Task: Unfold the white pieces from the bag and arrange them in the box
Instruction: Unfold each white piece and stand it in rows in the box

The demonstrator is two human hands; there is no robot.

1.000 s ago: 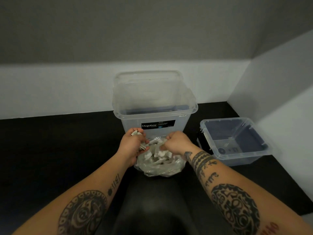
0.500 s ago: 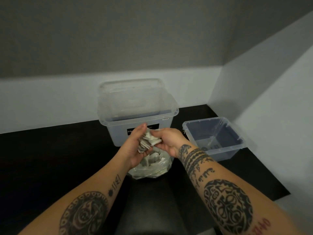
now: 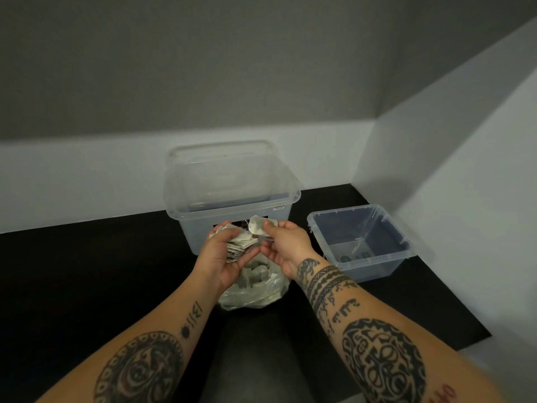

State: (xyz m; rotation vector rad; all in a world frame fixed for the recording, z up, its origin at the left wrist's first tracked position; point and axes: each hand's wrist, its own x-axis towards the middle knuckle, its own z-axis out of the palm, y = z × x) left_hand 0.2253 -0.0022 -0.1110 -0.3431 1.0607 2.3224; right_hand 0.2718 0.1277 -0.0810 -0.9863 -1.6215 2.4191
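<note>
While the left hand [image 3: 220, 257] cups a stack [image 3: 238, 245] of white pieces mid-frame, the right hand [image 3: 286, 245] pinches one piece [image 3: 257, 224] just beside it. Bag [image 3: 261, 292] sits right under both, big box [image 3: 197, 228] behind, small box [image 3: 377, 266] off at center right.

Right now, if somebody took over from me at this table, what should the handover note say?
Left hand: grips a stack of white pieces above the bag.
Right hand: pinches a single white piece, held just beside the stack.
Bag: open below both hands, with more pieces inside.
Boxes: large clear box behind the hands, small clear box to its right; no white pieces visible in either.
Done: a handful is out of the bag.
Left: unfold each piece and arrange them in the box.
</note>
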